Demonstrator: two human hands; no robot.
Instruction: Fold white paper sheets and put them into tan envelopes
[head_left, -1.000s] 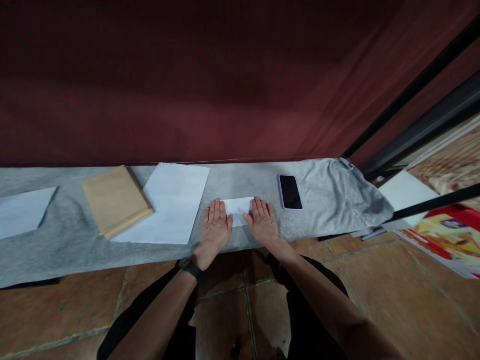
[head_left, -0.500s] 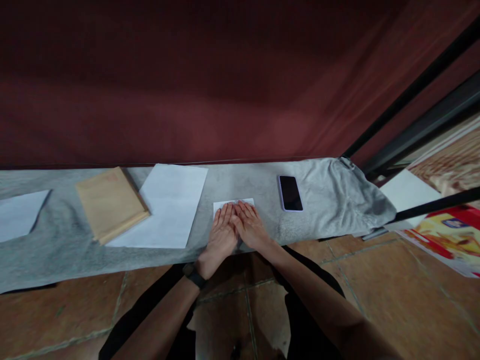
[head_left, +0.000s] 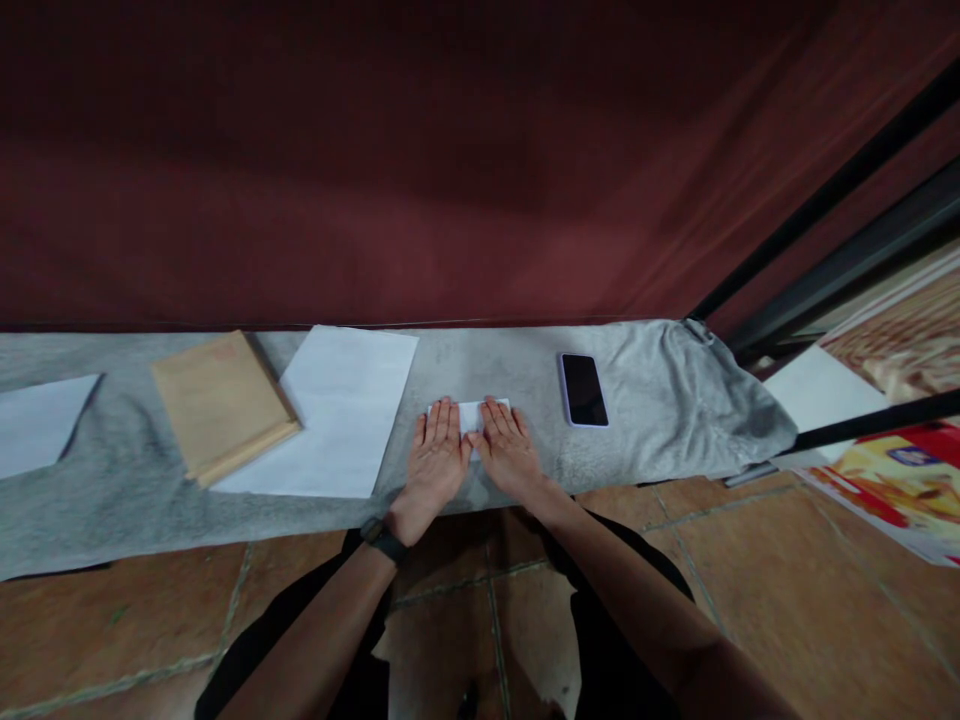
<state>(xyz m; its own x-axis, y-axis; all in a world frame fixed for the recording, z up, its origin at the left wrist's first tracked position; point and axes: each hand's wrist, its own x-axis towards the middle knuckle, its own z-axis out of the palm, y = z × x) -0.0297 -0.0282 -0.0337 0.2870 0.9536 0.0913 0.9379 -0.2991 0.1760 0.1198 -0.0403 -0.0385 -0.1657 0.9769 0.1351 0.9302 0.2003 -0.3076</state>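
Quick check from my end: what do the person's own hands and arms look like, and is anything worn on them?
The left hand and right hand are ungloved. A black wristband with a dark, watch-like face circles the left wrist; nothing shows on the right wrist. Both forearms are bare, with no sleeves in view.

Left hand [head_left: 437, 462], right hand [head_left: 510, 455]: both bare. Forearms [head_left: 335, 615]: two, bare along their visible length. Wristwatch [head_left: 385, 540]: one, black band, dark case, on the left wrist [head_left: 409, 515]. Trousers [head_left: 609, 660]: one pair, black throughout.
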